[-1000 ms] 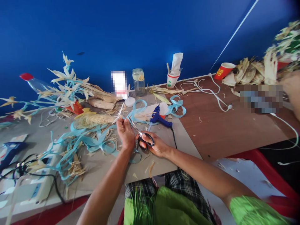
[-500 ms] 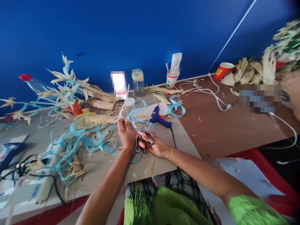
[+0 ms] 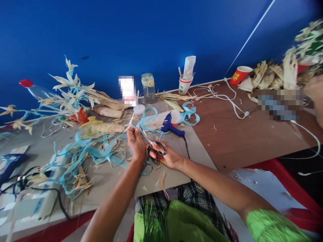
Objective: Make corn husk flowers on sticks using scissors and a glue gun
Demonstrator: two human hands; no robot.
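My left hand (image 3: pixel 136 143) is closed, pinching a pale strip of corn husk (image 3: pixel 131 121) that sticks up past the fingertips. In my right hand (image 3: pixel 169 155) is a pair of scissors (image 3: pixel 161 152) with black handles, fingers through the loops. The blades point up and left, close beside my left fingertips; whether they touch the husk I cannot tell. Light blue ribbon (image 3: pixel 107 152) lies tangled left of my hands, and more loops of it are behind them. A blue glue gun (image 3: pixel 169 126) rests on the table just beyond my right hand.
Husk flowers on blue-wrapped stems (image 3: pixel 73 85) stand at the left near a red-capped bottle (image 3: pixel 35 90). A glass jar (image 3: pixel 148 89) and paper cup (image 3: pixel 185 86) line the blue wall. A power strip (image 3: pixel 49 195) is front left. Another person's hand (image 3: pixel 315 97) shows blurred at far right.
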